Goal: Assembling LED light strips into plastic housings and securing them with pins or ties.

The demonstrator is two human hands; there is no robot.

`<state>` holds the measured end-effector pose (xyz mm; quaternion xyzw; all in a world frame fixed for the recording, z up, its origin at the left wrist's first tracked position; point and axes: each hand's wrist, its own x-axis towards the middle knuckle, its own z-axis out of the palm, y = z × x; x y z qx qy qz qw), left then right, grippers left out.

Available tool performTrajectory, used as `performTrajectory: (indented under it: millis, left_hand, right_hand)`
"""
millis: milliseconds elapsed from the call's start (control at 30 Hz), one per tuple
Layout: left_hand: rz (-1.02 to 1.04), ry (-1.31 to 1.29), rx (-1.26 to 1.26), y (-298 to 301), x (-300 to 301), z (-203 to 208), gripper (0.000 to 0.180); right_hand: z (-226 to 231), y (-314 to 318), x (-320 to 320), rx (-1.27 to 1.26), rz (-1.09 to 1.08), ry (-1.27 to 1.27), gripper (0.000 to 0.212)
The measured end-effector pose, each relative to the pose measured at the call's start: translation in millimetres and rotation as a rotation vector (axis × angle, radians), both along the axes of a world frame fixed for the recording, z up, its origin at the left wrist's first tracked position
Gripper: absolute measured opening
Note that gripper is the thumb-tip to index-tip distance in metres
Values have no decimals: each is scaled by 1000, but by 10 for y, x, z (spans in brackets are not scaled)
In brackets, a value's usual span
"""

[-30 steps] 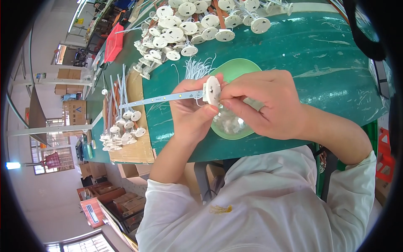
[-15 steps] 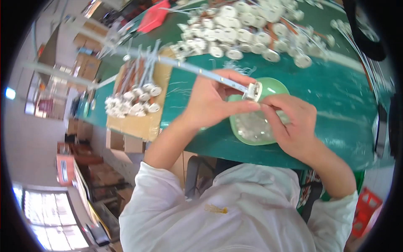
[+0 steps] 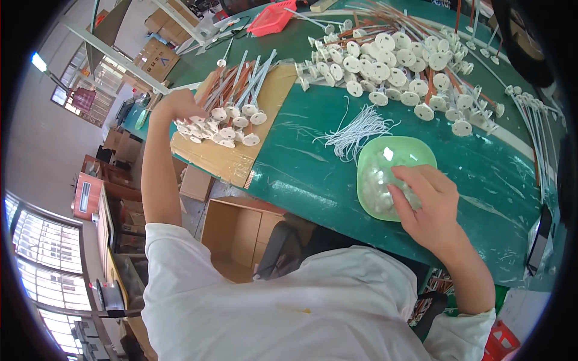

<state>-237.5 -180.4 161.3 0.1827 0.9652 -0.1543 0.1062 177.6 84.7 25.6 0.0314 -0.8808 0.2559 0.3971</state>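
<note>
My left hand [image 3: 180, 106] reaches out to the left edge of a bundle of thin strips with round white end caps [image 3: 232, 133]. Its fingers are partly hidden, and whether they grip a strip cannot be made out. The bundle lies on a flat sheet of brown cardboard [image 3: 274, 96]. Over a light green bowl [image 3: 421, 150], my right hand [image 3: 432, 207] has its thumb and index finger apart, with nothing visible between them. Small clear pieces [image 3: 379, 180] fill part of the bowl.
Behind the bowl lies a tangle of white wires [image 3: 361, 132]. A large heap of white-capped strips [image 3: 397, 66] spreads across the back of the green table [image 3: 307, 162]. A red basket [image 3: 271, 18] stands at the far edge; an open cardboard box [image 3: 232, 234] sits below the near edge.
My left hand has moved left from above the bowl, carrying the LED strip it held to the bundle on the cardboard. My right hand has let go of the strip's cap and lowered towards the bowl.
</note>
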Motion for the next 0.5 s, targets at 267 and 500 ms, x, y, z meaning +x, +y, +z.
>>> performTrajectory:
  millis: [267,500]
  left_hand:
    - [-189,293,-35,443,645,111,63]
    - [-958,143,657,1743,1301,-236,42]
  right_hand:
    - [-43,-34,-15,41,158,10,22]
    - [-136,12,35,108,287,109,19]
